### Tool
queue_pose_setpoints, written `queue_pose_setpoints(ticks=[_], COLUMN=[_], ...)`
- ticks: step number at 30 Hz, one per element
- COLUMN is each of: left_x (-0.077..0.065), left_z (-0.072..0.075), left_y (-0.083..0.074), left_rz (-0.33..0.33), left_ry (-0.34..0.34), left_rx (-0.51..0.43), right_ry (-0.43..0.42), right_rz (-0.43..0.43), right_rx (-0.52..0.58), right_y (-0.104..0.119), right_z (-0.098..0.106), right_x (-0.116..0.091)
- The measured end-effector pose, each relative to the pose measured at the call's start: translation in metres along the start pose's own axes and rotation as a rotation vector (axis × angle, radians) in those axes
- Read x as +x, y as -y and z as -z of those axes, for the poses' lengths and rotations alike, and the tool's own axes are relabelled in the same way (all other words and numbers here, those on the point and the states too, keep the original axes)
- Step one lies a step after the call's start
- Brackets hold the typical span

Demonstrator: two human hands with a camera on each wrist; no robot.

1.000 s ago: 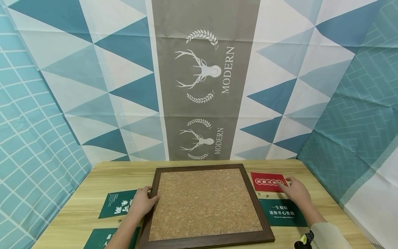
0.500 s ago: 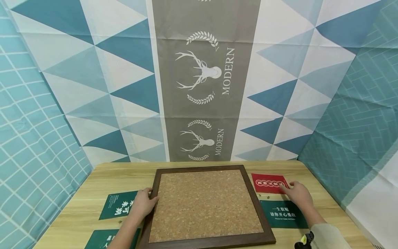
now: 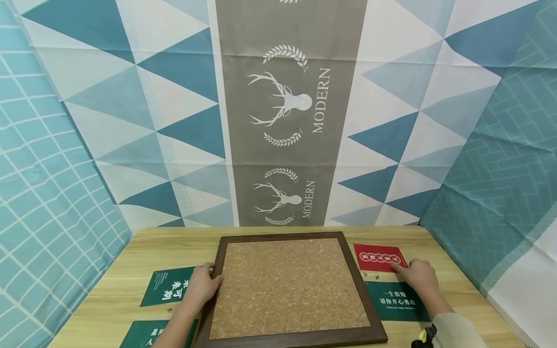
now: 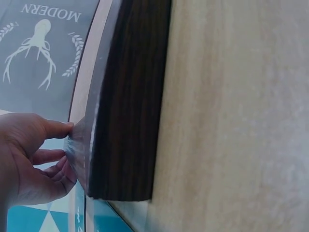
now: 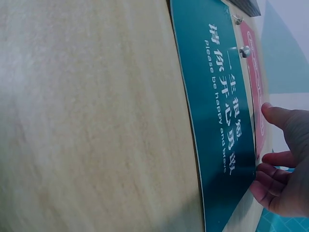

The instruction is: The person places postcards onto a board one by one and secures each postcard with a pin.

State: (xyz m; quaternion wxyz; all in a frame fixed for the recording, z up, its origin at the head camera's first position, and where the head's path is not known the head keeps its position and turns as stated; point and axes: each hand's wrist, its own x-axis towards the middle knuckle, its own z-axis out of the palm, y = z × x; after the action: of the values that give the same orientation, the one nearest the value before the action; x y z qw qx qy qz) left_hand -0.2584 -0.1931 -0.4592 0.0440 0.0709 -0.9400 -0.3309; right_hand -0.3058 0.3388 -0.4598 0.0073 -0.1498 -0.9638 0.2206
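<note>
A cork board point(image 3: 289, 285) in a dark brown wooden frame point(image 3: 361, 299) lies mid-table. My left hand point(image 3: 203, 285) grips the frame's left side, thumb over its top face. In the left wrist view that hand point(image 4: 36, 157) is beyond the dark side of the frame point(image 4: 130, 96), fingers bent against it. At the right lies a red card point(image 3: 374, 256) with Chinese lettering. My right hand point(image 3: 419, 280) rests its thumb on this card's near right corner, with its other fingers around the right edge. The right wrist view shows the thumb and fingers point(image 5: 276, 159) spaced apart.
Below the red card lies a green card point(image 3: 393, 302) with white lettering. Small metallic pins point(image 5: 245, 51) sit between those two cards. Two more green cards lie left of the board, one upper point(image 3: 163, 287) and one lower point(image 3: 139, 333), both partly behind the left arm. A patterned cloth point(image 3: 278, 111) hangs behind the table.
My right hand has drawn slightly nearer and its fingers have closed in beside the red card's right edge. The left hand keeps its place on the frame. The head view has shifted a little.
</note>
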Motion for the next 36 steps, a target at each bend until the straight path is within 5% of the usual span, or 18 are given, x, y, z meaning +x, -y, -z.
queue_pose_setpoints(ticks=[10, 23, 31, 36], left_x=[0.0018, -0.0001, -0.0006, -0.001], left_z=[-0.0022, -0.0006, -0.0021, -0.0011], left_y=[-0.0007, -0.0016, 0.0007, 0.0], left_rz=[0.003, -0.007, -0.001, 0.002], left_ry=[-0.006, -0.01, -0.016, -0.013], left_rx=[0.003, 0.0, -0.011, -0.016], right_ry=[-0.002, -0.008, -0.06, -0.018], right_rz=[-0.016, -0.019, -0.123, -0.302], right_rx=[-0.081, 0.005, 0.319, 0.716], right_y=[-0.0014, -0.003, -0.0059, -0.0064], right_z=[-0.0062, -0.0051, -0.0012, 0.0004], right_x=[0.0046, 0.0056, 0.0046, 0.0101])
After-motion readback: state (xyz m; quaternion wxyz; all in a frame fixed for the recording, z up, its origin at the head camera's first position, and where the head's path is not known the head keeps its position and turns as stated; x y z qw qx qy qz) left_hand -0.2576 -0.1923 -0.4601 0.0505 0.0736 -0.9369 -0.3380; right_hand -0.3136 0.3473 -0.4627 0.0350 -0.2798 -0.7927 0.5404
